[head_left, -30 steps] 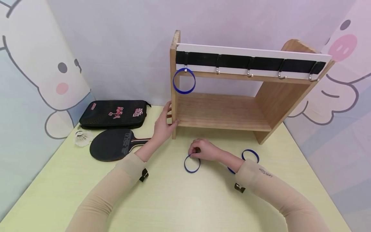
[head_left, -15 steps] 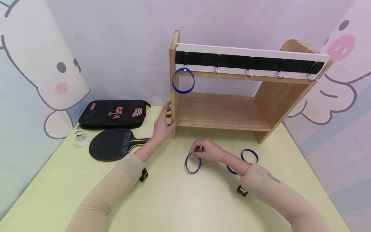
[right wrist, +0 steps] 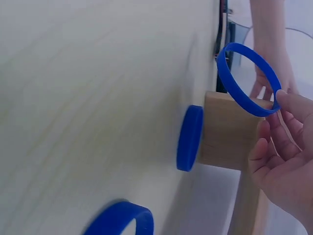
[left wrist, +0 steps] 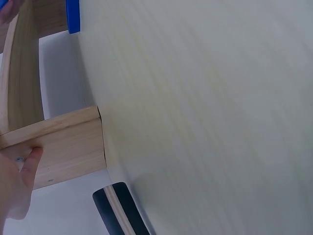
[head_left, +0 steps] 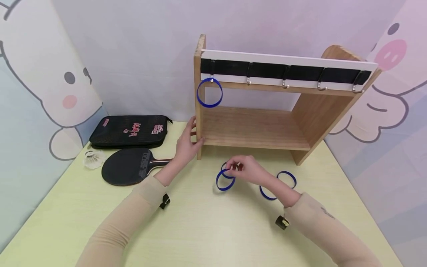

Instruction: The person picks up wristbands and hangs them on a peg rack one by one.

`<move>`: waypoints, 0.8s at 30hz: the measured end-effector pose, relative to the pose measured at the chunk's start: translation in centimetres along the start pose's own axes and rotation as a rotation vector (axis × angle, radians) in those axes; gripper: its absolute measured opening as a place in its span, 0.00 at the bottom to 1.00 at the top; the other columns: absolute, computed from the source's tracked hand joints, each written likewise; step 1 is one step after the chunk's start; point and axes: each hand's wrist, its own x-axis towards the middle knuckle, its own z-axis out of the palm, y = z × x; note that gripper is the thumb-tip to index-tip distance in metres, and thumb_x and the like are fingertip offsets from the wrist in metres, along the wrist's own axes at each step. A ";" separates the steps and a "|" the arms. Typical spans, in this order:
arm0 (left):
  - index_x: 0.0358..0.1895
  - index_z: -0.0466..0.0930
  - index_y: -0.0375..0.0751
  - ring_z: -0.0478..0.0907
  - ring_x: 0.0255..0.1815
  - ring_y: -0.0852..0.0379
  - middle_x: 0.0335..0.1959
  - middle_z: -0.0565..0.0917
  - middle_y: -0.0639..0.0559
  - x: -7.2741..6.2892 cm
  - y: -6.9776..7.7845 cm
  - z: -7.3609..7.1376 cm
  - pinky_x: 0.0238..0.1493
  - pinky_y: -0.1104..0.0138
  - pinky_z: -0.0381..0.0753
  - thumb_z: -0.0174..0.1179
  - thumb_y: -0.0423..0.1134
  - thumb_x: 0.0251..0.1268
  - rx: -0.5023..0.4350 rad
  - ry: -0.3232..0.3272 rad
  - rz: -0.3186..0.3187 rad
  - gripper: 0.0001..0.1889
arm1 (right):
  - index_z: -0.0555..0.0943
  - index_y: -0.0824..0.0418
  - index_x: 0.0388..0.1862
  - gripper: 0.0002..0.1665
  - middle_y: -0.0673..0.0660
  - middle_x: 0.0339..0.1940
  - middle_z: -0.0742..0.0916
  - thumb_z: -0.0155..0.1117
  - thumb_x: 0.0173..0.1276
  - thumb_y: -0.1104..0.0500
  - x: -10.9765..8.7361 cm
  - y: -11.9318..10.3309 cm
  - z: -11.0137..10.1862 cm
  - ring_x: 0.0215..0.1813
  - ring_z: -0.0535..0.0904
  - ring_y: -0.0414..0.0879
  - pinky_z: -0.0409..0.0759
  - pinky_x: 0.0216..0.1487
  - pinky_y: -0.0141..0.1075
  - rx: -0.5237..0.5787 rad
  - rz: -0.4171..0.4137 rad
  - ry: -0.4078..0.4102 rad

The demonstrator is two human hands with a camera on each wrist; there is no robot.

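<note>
- Blue ring [head_left: 225, 189], head view: pinched by the thumb and fingertips of the right hand [head_left: 248, 170], raised off the worktop [head_left: 213, 230] in front of the left part of the wooden rack [head_left: 255, 128]. It hangs down and left of the fingertips. Being round, it has no long axis; its hole faces roughly toward the camera.
- Same view: height is, I judge, the relation that counts. The rack's hooks stand above and behind the held ring; its leftmost carries a hung ring [head_left: 209, 106], while the next hook [head_left: 248, 81] lies up and to the right.
- Left hand [head_left: 186, 145] is nearer the rack, spread rather than clenched, touching its left side panel. Two more rings [head_left: 268, 198] lie before the rack's right half; room for moving lies in front of its shelf.
- Left wrist view: the thumb rests on the rack's panel; the handle of the paddle [left wrist: 117, 208] lies beside the rack's foot.
- Right wrist view: the grip takes one edge only, so the far rim projects freely, apart from worktop and rack. Lying ring [right wrist: 190, 138] sits near the rack's left foot.
</note>
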 end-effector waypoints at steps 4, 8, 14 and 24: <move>0.74 0.47 0.60 0.76 0.55 0.44 0.66 0.68 0.43 0.1 -0.1 0.0 0.40 0.58 0.86 0.62 0.33 0.60 0.005 0.001 0.013 0.43 | 0.82 0.52 0.35 0.07 0.45 0.30 0.83 0.69 0.59 0.62 -0.4 -0.5 -1.0 0.32 0.74 0.41 0.76 0.28 0.31 0.012 -0.008 0.030; 0.74 0.48 0.61 0.77 0.54 0.44 0.66 0.68 0.43 0.2 -0.1 0.0 0.39 0.59 0.86 0.63 0.34 0.60 0.005 -0.003 0.015 0.43 | 0.83 0.54 0.37 0.06 0.46 0.31 0.84 0.69 0.60 0.61 -0.8 -1.2 -2.1 0.32 0.74 0.41 0.77 0.29 0.31 0.012 -0.017 0.055; 0.74 0.47 0.62 0.76 0.55 0.44 0.66 0.68 0.44 0.1 0.0 -0.1 0.39 0.59 0.86 0.63 0.35 0.60 0.008 -0.009 0.013 0.44 | 0.83 0.57 0.36 0.06 0.49 0.32 0.85 0.69 0.59 0.62 -1.3 -3.4 -3.8 0.33 0.76 0.43 0.78 0.30 0.30 0.004 -0.026 0.119; 0.74 0.47 0.59 0.76 0.54 0.44 0.66 0.68 0.43 0.0 0.0 -0.3 0.39 0.60 0.86 0.63 0.34 0.60 0.007 -0.007 0.010 0.43 | 0.82 0.55 0.37 0.06 0.48 0.33 0.84 0.68 0.60 0.61 -1.9 -5.4 -6.9 0.33 0.77 0.42 0.80 0.30 0.29 0.018 -0.025 0.213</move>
